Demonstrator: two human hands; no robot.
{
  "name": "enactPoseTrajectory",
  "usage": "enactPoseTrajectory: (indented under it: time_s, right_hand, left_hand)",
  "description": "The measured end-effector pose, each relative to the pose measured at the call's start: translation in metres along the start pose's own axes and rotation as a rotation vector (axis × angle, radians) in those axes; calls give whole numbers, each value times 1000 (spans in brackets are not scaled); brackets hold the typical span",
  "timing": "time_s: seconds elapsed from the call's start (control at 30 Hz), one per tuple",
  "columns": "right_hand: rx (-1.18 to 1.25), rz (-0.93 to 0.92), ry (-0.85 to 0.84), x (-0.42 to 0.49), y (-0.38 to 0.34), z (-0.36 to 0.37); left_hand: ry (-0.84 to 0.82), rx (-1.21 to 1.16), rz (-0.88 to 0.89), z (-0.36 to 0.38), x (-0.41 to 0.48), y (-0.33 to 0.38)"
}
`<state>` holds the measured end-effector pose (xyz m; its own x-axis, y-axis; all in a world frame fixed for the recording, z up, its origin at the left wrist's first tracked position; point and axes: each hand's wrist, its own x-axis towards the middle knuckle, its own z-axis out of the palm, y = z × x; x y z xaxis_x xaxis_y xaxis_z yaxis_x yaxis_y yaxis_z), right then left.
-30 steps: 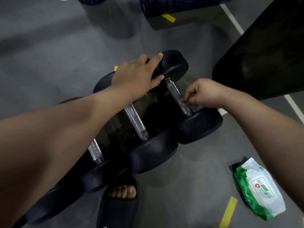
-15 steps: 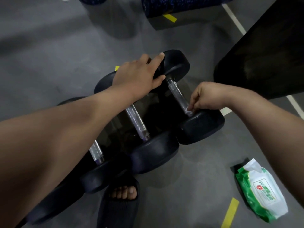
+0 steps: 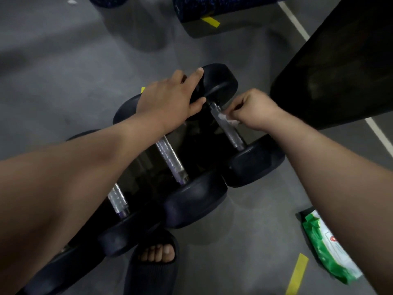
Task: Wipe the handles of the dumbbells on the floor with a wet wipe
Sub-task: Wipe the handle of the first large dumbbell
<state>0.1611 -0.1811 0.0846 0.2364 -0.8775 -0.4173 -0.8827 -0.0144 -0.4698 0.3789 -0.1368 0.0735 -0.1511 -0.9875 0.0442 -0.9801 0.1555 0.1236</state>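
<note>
Three silver handles [image 3: 170, 160] (black heads [image 3: 195, 199])

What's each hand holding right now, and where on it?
Right hand pinches a wet wipe against the rightmost dumbbell's handle, near its far end. Left hand only rests on its far head.

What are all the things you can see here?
black dumbbells with silver metal handles: at least three, side by side on grey floor
white wet wipe: one, on rightmost handle
green and white wipe packet: one, floor, lower right
yellow tape strips: three, on floor
white painted line: one, upper right
large black panel: one, upper right
dark blue speckled shapes: two, top edge
black slide sandal: one, bottom centre
left hand: one, rests on far dumbbell head
right hand: one, pinches the wipe
</note>
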Motion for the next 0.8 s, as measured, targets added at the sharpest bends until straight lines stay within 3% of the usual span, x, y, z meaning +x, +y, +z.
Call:
enactPoseTrajectory:
  time_s: [0.1, 0.27, 0.47, 0.63, 0.8]
  right_hand:
    - [96, 25, 142, 6, 1, 16]
    - [249, 71, -34, 0, 14, 3]
    - [271, 46, 102, 12, 1, 17]
    - [79, -5, -22, 7, -2, 0]
    - [2, -33, 25, 8, -1, 7]
  left_hand:
    - [3, 2, 5, 1, -2, 0]
    - [-8, -6, -7, 2, -1, 1]
    - [11, -13, 2, -1, -2, 1]
    - [-6, -19, 14, -1, -3, 2]
    - [-17, -21, 2, -4, -3, 2]
